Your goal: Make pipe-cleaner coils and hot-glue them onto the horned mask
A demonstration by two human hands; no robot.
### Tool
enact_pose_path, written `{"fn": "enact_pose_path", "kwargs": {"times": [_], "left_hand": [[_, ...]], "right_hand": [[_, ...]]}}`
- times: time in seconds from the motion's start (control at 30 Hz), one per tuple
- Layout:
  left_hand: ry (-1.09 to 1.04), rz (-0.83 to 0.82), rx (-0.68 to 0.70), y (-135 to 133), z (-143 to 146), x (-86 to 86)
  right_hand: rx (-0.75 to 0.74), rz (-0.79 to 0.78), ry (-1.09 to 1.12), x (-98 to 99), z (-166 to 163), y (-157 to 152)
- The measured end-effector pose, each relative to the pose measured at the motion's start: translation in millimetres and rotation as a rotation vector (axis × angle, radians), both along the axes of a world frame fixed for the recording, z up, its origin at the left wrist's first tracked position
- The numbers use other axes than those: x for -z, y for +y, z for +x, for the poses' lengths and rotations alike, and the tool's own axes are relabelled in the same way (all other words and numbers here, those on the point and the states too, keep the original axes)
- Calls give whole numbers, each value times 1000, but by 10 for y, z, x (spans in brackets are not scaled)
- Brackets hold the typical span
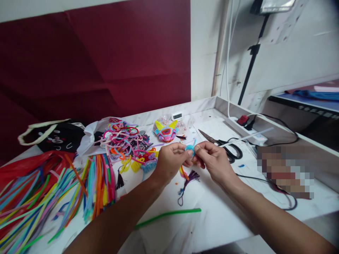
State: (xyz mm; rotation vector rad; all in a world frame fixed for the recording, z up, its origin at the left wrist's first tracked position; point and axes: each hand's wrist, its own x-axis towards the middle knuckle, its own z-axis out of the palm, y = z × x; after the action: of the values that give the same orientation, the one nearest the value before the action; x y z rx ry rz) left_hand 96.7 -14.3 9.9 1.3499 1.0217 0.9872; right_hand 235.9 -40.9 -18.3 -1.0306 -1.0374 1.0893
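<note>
Both hands meet over the middle of the table around a small light-blue coil of pipe cleaner (189, 148). My left hand (171, 158) pinches the coil between thumb and fingers. From the other side, the closed fingers of my right hand (213, 160) grip its edge. A pale, whitish pipe cleaner (249, 136) stretches away to the upper right from behind my right hand; whether the fingers hold it is hidden. Just below the hands lies a dark purple tassel (191, 177) with a cord loop. Behind them sits a colourful pipe-cleaner mask-like figure (166, 131) with yellow horns.
Black-handled scissors (234, 150) lie right of my hands, near a power strip (246, 130) with cables. Leftward are a tangled pile of pipe-cleaner scraps (127, 137) and bundles of straight pipe cleaners (99, 183). A green pipe cleaner (169, 214) lies in front. A raised edge borders the table.
</note>
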Motion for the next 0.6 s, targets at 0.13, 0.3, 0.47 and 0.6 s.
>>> {"fn": "enact_pose_path", "kwargs": {"times": [0.13,0.3,0.47,0.6], "left_hand": [[20,-5,-25,-33,11,-35],[27,34,-28,-32,18,4],[2,88,-30,-50,42,51],[33,99,-47,-66,70,55]], "right_hand": [[-6,-8,7,31,-6,-2],[-21,-9,36,56,-21,9],[-11,3,60,73,-22,16],[3,-5,53,92,-23,15]]}}
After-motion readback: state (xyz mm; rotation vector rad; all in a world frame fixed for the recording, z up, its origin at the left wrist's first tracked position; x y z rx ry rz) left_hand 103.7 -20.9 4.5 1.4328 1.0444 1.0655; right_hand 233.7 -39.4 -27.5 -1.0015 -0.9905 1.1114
